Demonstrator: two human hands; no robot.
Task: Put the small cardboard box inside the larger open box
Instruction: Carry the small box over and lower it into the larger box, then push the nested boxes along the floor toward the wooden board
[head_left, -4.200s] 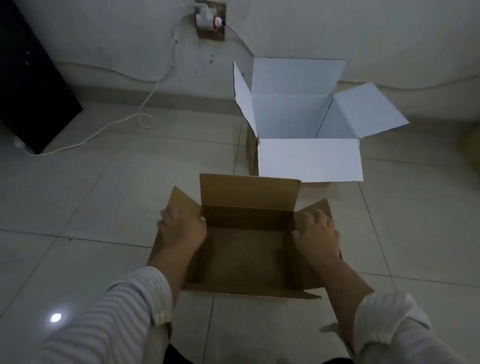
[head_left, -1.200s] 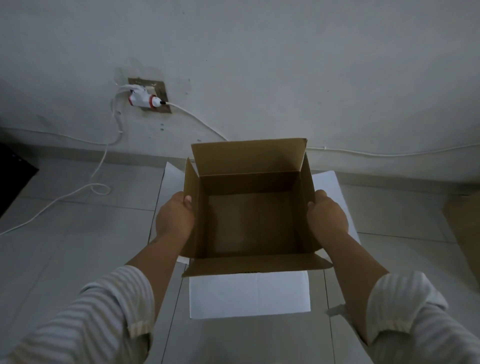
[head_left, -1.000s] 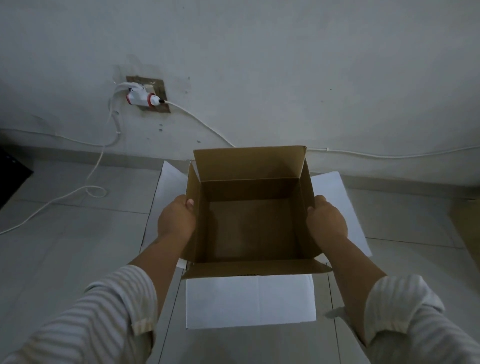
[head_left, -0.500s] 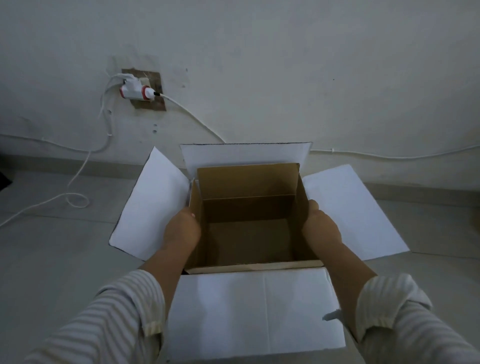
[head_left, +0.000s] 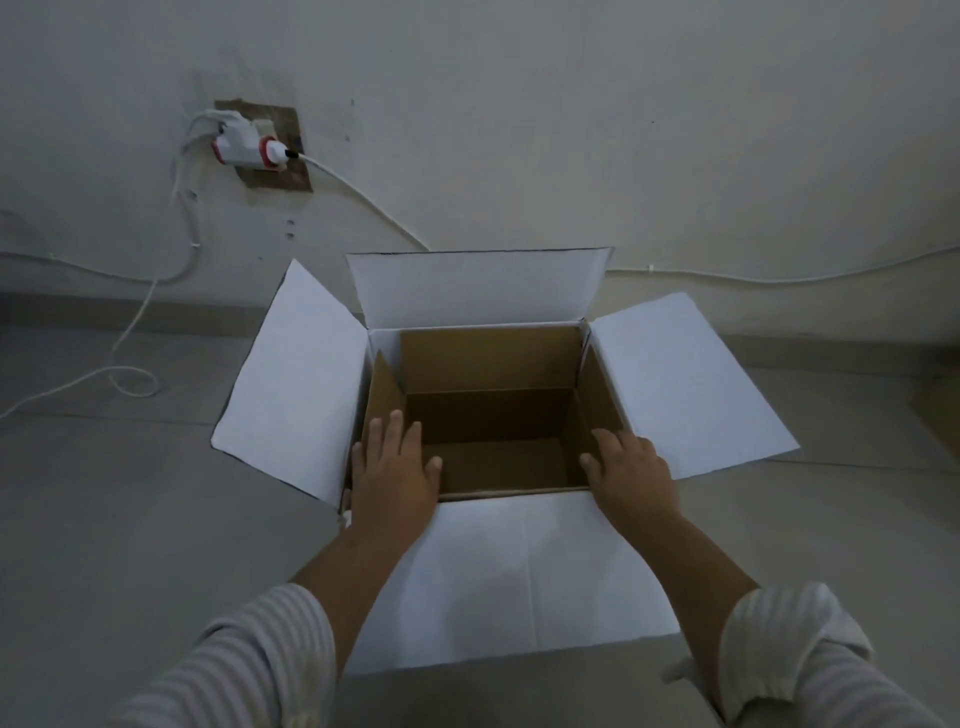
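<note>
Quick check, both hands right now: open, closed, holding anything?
Left hand: open, fingers spread flat over the small cardboard box's left flap, gripping nothing.
Right hand: open, fingers loosely resting on the small box's right side, nothing clasped.

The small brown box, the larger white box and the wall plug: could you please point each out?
small brown box (head_left: 488, 358), head view, inner far wall.
larger white box (head_left: 519, 571), head view, near flap.
wall plug (head_left: 244, 145), head view, white body.
</note>
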